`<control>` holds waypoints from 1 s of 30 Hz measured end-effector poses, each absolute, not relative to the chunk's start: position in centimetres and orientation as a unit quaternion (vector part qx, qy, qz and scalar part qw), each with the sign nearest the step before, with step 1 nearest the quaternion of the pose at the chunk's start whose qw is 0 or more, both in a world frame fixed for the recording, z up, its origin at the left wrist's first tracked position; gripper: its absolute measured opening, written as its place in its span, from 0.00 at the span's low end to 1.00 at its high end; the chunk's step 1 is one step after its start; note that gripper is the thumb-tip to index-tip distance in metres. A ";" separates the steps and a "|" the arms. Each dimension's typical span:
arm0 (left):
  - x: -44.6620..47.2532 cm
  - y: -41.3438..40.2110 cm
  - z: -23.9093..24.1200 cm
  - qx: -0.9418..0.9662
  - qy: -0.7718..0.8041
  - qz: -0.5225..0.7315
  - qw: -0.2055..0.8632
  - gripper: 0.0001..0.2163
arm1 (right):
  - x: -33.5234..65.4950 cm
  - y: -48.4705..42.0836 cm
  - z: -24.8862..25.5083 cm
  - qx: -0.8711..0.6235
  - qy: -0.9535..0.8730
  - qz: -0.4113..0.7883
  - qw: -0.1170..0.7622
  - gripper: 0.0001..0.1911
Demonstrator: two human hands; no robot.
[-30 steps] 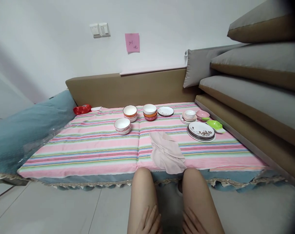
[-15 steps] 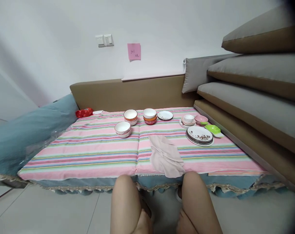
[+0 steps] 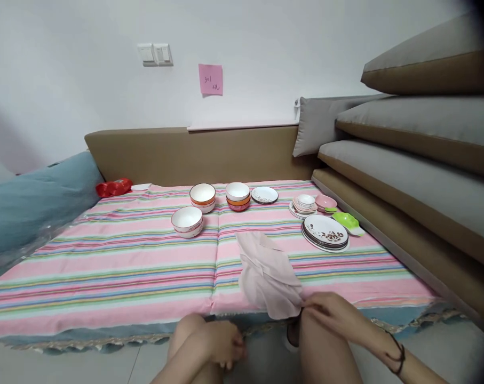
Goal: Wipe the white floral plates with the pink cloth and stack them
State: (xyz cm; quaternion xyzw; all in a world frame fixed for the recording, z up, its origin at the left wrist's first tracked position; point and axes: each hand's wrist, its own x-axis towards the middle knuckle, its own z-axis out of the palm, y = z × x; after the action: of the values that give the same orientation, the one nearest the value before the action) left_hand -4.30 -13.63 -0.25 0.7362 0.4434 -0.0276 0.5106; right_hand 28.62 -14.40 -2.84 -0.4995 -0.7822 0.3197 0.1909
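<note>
A pale pink cloth (image 3: 266,274) lies crumpled on the striped bed cover, its lower corner hanging near the front edge. My right hand (image 3: 333,314), with a dark cord at the wrist, pinches that corner between thumb and fingers. My left hand (image 3: 223,344) hovers above my left knee, clear of the cloth; its fingers look curled but are blurred by motion. To the cloth's right sits a stack of patterned plates (image 3: 325,230). Beyond its left side stand a white bowl stack (image 3: 187,220), a second bowl stack (image 3: 203,196) and one with orange and red bowls (image 3: 238,197).
A single plate (image 3: 264,194) lies near the backrest (image 3: 145,154). Small white dishes (image 3: 306,200), a pink bowl (image 3: 326,201) and a green dish (image 3: 347,221) are at the right, beside piled cushions (image 3: 402,170). A red object (image 3: 113,188) rests far left.
Both hands have come up into view from beside my legs. My right hand has reached the cloth's corner. The camera view has moved closer to the bed and shifted slightly.
</note>
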 end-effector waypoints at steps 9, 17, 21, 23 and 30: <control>0.1 0.6 -2.2 0.776 0.522 0.209 0.285 0.17 | 27.9 4.9 -0.4 -0.577 -0.442 0.564 0.392 0.19; 0.2 3.1 -5.3 0.773 0.532 0.159 0.308 0.11 | 26.3 18.6 -4.4 -0.648 -0.327 0.539 0.427 0.23; 0.6 3.7 -4.9 0.745 0.557 0.149 0.335 0.13 | 25.5 23.0 -6.4 -0.654 -0.289 0.525 0.462 0.15; 0.9 3.7 -5.0 0.739 0.565 0.138 0.340 0.13 | 25.1 24.6 -7.0 -0.649 -0.272 0.526 0.478 0.13; 0.8 3.3 -5.7 0.741 0.546 0.126 0.371 0.14 | 23.9 28.2 -7.8 -0.672 -0.218 0.509 0.491 0.14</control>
State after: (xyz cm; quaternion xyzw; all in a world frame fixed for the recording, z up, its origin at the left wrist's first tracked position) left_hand 0.81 3.32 -5.73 0.7406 0.5458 0.1256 0.3713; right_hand 23.88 28.21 -7.84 -0.6725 -0.2178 0.5092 0.4910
